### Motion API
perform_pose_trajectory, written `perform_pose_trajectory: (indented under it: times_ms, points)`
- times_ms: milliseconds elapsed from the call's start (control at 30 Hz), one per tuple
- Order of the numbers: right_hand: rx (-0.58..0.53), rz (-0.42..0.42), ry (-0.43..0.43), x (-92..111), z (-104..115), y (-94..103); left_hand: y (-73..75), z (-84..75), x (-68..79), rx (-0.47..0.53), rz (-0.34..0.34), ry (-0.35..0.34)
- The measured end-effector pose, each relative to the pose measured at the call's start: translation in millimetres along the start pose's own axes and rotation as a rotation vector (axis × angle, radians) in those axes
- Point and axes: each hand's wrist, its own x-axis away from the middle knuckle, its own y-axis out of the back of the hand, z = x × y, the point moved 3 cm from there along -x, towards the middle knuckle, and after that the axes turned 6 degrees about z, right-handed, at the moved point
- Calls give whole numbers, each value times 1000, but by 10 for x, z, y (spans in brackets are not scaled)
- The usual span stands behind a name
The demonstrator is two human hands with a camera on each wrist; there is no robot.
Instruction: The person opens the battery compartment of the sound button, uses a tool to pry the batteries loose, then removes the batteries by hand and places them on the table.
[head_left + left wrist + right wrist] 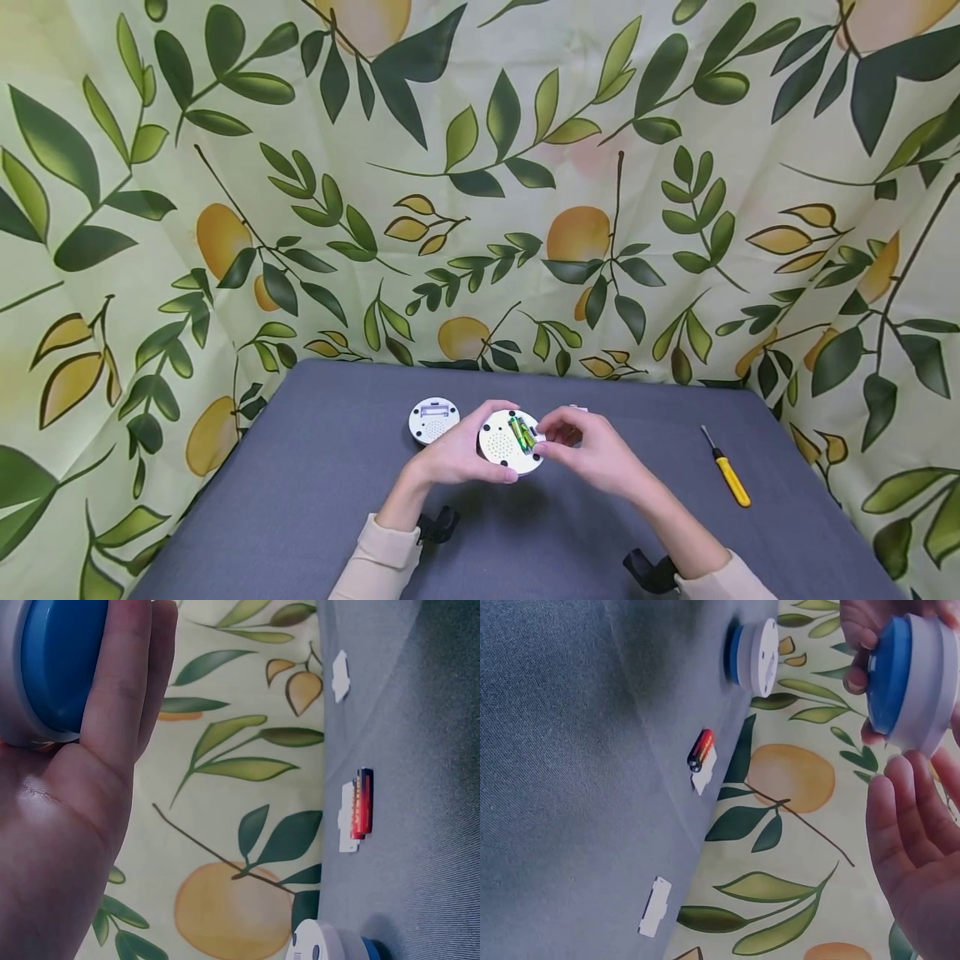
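Note:
My left hand (468, 446) grips a round white device (498, 446) by its rim, fingers on the far side and thumb on the near side. Its underside faces up, with small round holes, dark feet and an uncovered battery slot. Green batteries (522, 434) sit slanted in that slot. The right hand (588, 446) has its thumb and index fingertips right at the batteries and the slot's edge; I cannot tell whether they pinch one. In the right wrist view, the device's blue side (889, 679) shows, while the thumb and index are hidden behind it.
A second white device (433, 420) lies left of the hands, its slot bare. Behind them, red-and-black batteries (362, 804) rest by a white cover (346, 817), with another cover (341, 676) apart. At right lies a yellow-handled screwdriver (726, 468). Patterned fabric (480, 208) hangs behind the table.

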Motion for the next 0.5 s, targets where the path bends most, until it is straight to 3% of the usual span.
perform_pose_trajectory:
  times_ms: [500]
  points:
    - [116,-144,74,5,105,-70,14,24,6,-8,-35,36]
